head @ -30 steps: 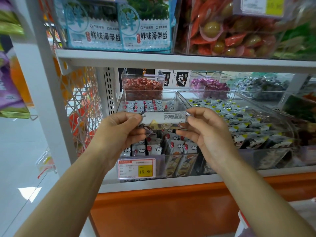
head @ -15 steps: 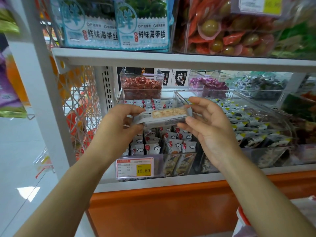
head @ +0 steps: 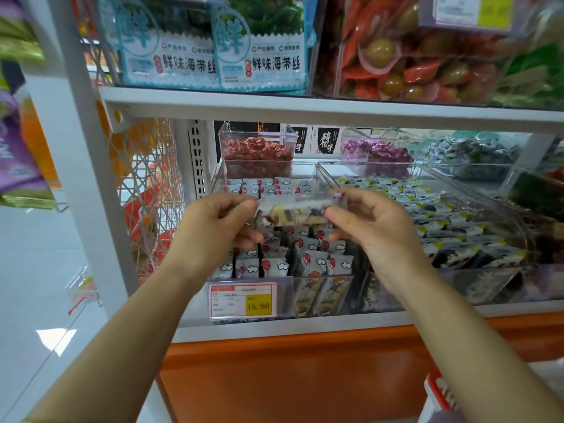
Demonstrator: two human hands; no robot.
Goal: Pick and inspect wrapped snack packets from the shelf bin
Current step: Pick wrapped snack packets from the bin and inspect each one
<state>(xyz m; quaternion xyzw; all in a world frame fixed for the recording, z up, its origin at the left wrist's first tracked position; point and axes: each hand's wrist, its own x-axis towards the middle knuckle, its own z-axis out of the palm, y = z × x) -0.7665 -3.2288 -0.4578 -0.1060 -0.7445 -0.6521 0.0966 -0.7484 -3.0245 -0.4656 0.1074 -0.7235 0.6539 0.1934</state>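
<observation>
- Long clear packet (head: 294, 213), pale and dark snack visible inside, pinched at its ends by left hand (head: 213, 232) and right hand (head: 370, 236), mid-frame.
- Clear bin (head: 308, 293) of small packets below; price tag (head: 243, 300) on its front.

The white shelf (head: 305, 328) before me carries clear bins side by side. The left bin (head: 320, 296) holds white packets (head: 274, 267) with red marks and has a price tag (head: 243, 300) on its front. The right bin (head: 488, 282), just beside it, holds dark-and-yellow packets (head: 442, 227). Behind them stand boxes of red sweets (head: 258, 151) and purple sweets (head: 375, 151). The upper shelf (head: 305, 106) bears seaweed packs (head: 213, 47).
</observation>
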